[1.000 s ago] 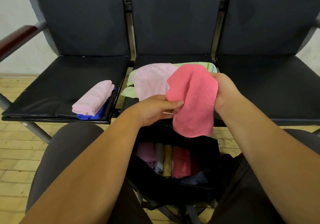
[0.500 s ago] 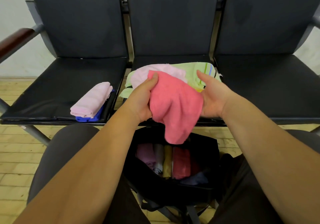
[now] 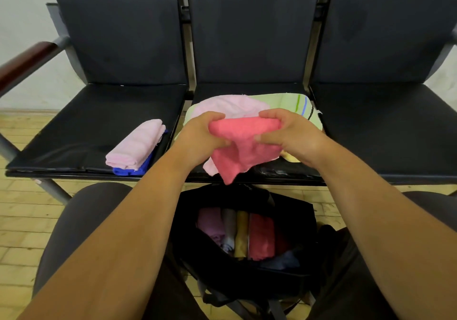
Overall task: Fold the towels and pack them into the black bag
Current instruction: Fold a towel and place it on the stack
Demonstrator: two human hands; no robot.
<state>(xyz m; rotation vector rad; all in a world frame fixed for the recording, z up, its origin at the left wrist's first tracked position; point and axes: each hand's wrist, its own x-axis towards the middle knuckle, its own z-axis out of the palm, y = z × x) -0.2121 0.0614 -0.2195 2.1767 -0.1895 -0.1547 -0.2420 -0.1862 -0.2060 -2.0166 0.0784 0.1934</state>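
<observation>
The left hand (image 3: 202,136) and right hand (image 3: 286,134) both grip the top edge of the pink-red towel (image 3: 242,151). It hangs just above the open black bag (image 3: 291,277). Folded towels (image 3: 259,238) stand inside the bag, with a little room on its right side. Tiny writing on the bag's far rim is too blurry to read.

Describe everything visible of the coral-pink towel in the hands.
The coral-pink towel is a plain, fuzzy-looking cloth, no pattern visible. It is half folded: its top edge forms a thick fold, gripped at one end by the left hand and at the other by the right hand. The rest hangs in a loose point past the front edge of the middle seat, above the open black bag. A pale pink towel lies close behind; contact with it cannot be told.
</observation>
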